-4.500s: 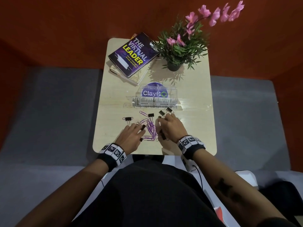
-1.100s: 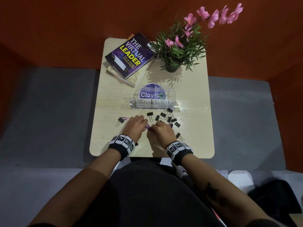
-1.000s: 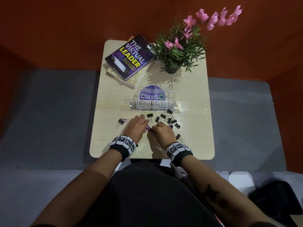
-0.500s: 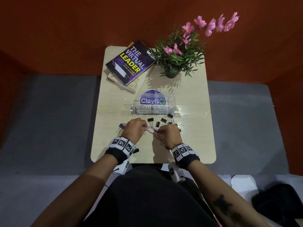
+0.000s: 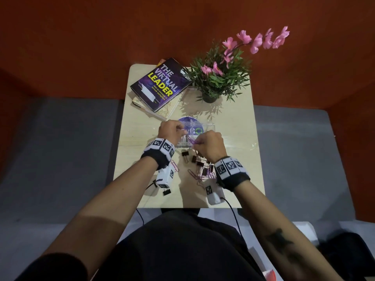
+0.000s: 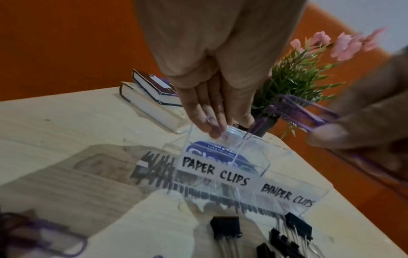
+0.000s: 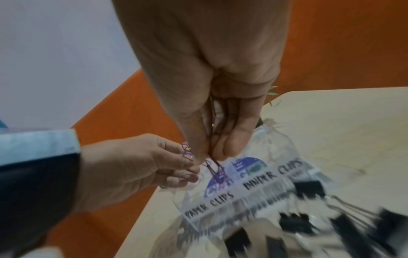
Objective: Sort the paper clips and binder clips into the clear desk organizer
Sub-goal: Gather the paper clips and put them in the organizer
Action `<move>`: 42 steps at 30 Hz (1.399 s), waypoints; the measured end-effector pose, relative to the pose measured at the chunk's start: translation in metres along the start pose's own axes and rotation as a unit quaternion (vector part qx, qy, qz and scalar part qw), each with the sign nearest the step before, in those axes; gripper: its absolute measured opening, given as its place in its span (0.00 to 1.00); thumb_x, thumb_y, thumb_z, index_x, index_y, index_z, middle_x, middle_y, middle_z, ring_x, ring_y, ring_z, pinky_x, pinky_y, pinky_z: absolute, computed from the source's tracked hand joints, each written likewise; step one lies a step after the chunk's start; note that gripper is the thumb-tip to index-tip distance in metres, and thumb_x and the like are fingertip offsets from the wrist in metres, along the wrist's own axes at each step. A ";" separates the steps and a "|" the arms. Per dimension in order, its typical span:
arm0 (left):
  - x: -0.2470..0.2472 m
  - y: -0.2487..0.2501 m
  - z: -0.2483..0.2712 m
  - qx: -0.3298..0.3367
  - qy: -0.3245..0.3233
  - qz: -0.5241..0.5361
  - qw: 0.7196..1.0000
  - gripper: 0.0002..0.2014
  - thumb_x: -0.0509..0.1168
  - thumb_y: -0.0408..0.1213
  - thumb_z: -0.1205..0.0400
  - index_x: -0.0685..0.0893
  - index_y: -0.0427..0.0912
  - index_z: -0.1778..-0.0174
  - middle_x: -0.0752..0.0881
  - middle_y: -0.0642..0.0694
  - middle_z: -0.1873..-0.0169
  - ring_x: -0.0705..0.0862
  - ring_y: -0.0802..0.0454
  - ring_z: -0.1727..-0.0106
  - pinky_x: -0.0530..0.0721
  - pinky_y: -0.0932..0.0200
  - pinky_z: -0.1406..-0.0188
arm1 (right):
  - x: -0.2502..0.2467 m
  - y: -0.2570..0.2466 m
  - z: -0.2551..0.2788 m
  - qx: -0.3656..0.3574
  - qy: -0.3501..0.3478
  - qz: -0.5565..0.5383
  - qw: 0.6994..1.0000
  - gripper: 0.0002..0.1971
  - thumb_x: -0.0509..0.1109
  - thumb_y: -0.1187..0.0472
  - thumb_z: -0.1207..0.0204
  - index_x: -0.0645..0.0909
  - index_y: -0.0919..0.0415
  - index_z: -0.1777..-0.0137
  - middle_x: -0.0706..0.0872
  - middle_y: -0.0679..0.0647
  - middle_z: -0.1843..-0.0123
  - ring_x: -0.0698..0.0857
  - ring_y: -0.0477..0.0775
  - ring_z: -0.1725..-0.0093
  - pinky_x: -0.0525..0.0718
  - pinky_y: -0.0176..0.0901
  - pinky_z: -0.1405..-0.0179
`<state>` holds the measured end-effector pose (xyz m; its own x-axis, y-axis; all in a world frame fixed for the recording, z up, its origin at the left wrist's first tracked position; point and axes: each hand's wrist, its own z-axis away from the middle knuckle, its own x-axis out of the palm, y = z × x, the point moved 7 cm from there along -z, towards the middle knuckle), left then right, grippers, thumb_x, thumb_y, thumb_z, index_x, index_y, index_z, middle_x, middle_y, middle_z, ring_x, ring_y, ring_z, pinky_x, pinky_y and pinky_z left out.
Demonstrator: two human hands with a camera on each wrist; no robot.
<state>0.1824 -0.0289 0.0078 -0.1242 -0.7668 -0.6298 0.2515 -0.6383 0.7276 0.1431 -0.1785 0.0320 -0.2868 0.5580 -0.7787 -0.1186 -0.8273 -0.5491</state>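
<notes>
The paper clips (image 5: 190,140) are purple; the binder clips (image 5: 199,164) are black with silvery wire handles. The organizer (image 6: 223,167) is clear, with black hand lettering on pale strips and a blue-and-white round label behind it. The surface (image 5: 233,122) is pale wood grain. The book (image 5: 160,84) is dark purple with white and yellow lettering. The plant (image 5: 221,78) is green with pink flowers. The wall (image 5: 81,37) is orange-red. The wristbands (image 5: 160,148) are black with white squares of black code marks.
</notes>
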 end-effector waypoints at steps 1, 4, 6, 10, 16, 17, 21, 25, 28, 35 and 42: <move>-0.002 -0.002 0.000 0.002 0.002 0.004 1.000 0.06 0.77 0.32 0.29 0.91 0.37 0.58 0.91 0.38 0.62 0.88 0.42 0.58 0.87 0.53 0.48 | 0.000 -0.004 -0.010 0.003 0.000 0.003 1.000 0.02 0.80 0.61 0.34 0.91 0.59 0.64 0.90 0.57 0.67 0.84 0.55 0.66 0.83 0.42 0.60; -0.020 -0.013 0.005 0.018 0.047 0.031 0.998 0.08 0.73 0.29 0.26 0.91 0.39 0.52 0.92 0.39 0.58 0.89 0.47 0.55 0.84 0.61 0.45 | 0.009 -0.015 -0.036 0.027 -0.001 0.010 1.000 0.04 0.81 0.61 0.36 0.90 0.62 0.65 0.89 0.61 0.65 0.85 0.59 0.63 0.87 0.48 0.57; -0.031 -0.023 0.013 0.028 0.076 0.023 0.996 0.07 0.71 0.28 0.25 0.91 0.39 0.53 0.92 0.40 0.58 0.89 0.47 0.55 0.83 0.62 0.46 | 0.016 -0.021 -0.046 0.026 -0.016 0.022 0.999 0.10 0.82 0.58 0.37 0.89 0.63 0.61 0.89 0.64 0.59 0.85 0.62 0.57 0.86 0.47 0.54; -0.033 -0.049 0.034 0.032 0.052 -0.026 0.998 0.09 0.68 0.25 0.24 0.91 0.42 0.55 0.92 0.41 0.59 0.88 0.47 0.57 0.87 0.54 0.48 | 0.016 -0.020 -0.041 -0.001 -0.023 0.013 1.000 0.06 0.79 0.63 0.35 0.90 0.63 0.60 0.90 0.64 0.57 0.86 0.63 0.53 0.87 0.53 0.49; 0.012 -0.059 0.068 0.144 -0.087 -0.225 0.960 0.13 0.65 0.27 0.21 0.88 0.46 0.46 0.87 0.43 0.46 0.80 0.42 0.43 0.82 0.46 0.47 | 0.013 0.037 0.006 -0.002 -0.037 0.069 0.997 0.10 0.68 0.71 0.32 0.90 0.59 0.63 0.91 0.56 0.63 0.87 0.59 0.62 0.88 0.48 0.59; 0.024 -0.055 0.073 0.187 -0.111 -0.261 0.941 0.17 0.65 0.25 0.22 0.86 0.46 0.42 0.86 0.43 0.44 0.77 0.42 0.42 0.80 0.46 0.47 | 0.013 0.049 0.015 -0.002 -0.044 0.086 0.995 0.10 0.68 0.71 0.32 0.89 0.60 0.63 0.91 0.58 0.62 0.87 0.62 0.61 0.88 0.50 0.60; 0.054 -0.050 0.088 0.269 -0.167 -0.364 0.876 0.22 0.65 0.27 0.22 0.77 0.45 0.31 0.77 0.43 0.32 0.73 0.40 0.36 0.75 0.44 0.43 | 0.009 0.088 0.046 0.026 -0.037 0.117 0.992 0.11 0.69 0.70 0.30 0.91 0.58 0.55 0.91 0.61 0.58 0.87 0.64 0.60 0.89 0.54 0.60; 0.057 -0.042 0.091 0.259 -0.138 -0.395 0.870 0.24 0.64 0.28 0.23 0.74 0.43 0.29 0.76 0.41 0.30 0.71 0.40 0.33 0.73 0.43 0.39 | 0.011 0.107 0.068 0.025 -0.050 0.126 0.991 0.12 0.68 0.69 0.28 0.90 0.55 0.52 0.90 0.58 0.55 0.87 0.61 0.59 0.87 0.50 0.60; 0.078 -0.021 0.109 0.311 -0.147 -0.377 0.860 0.27 0.64 0.24 0.24 0.72 0.44 0.28 0.75 0.40 0.30 0.71 0.41 0.32 0.74 0.44 0.35 | 0.023 0.102 0.084 -0.031 -0.085 0.143 0.986 0.07 0.70 0.63 0.27 0.89 0.53 0.57 0.86 0.55 0.58 0.85 0.60 0.61 0.79 0.43 0.67; 0.103 -0.012 0.118 0.331 -0.181 -0.424 0.823 0.28 0.65 0.28 0.24 0.68 0.44 0.26 0.75 0.41 0.31 0.70 0.41 0.33 0.72 0.43 0.37 | 0.044 0.108 0.103 -0.059 -0.093 0.171 0.979 0.10 0.68 0.62 0.26 0.87 0.52 0.48 0.84 0.57 0.54 0.81 0.61 0.50 0.84 0.53 0.63; 0.082 -0.017 0.101 0.276 -0.146 -0.434 0.845 0.27 0.63 0.30 0.22 0.69 0.42 0.26 0.74 0.40 0.31 0.70 0.40 0.33 0.73 0.43 0.38 | 0.046 0.102 0.105 -0.076 -0.079 0.168 0.980 0.10 0.68 0.62 0.25 0.86 0.54 0.46 0.83 0.58 0.53 0.80 0.62 0.49 0.83 0.53 0.65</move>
<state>0.0707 -0.0878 -0.0289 -0.2839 0.0736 -0.9560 -0.5321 -0.8415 0.0932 0.0178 -0.2438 -0.0282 -0.4306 0.2280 -0.8733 0.1478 -0.9367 -0.3174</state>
